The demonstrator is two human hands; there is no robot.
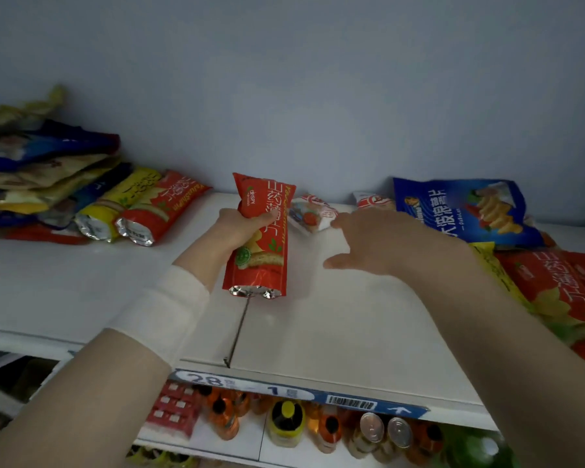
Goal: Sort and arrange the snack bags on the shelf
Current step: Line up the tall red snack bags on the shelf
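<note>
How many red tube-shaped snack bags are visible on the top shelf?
3: one in the left hand (red bag), one lying at left, one lying at far right. The piles may hide more.

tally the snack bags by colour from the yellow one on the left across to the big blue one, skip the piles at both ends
red bags: 2, one lying, one held in the left hand
yellow bag: 1
white bags: 2
blue bag: 1
total: 6

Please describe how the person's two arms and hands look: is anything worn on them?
The left hand is bare, and a pale cream band wraps the left forearm below the wrist. The right hand and its forearm are bare. No gloves, rings or watch show.
</note>
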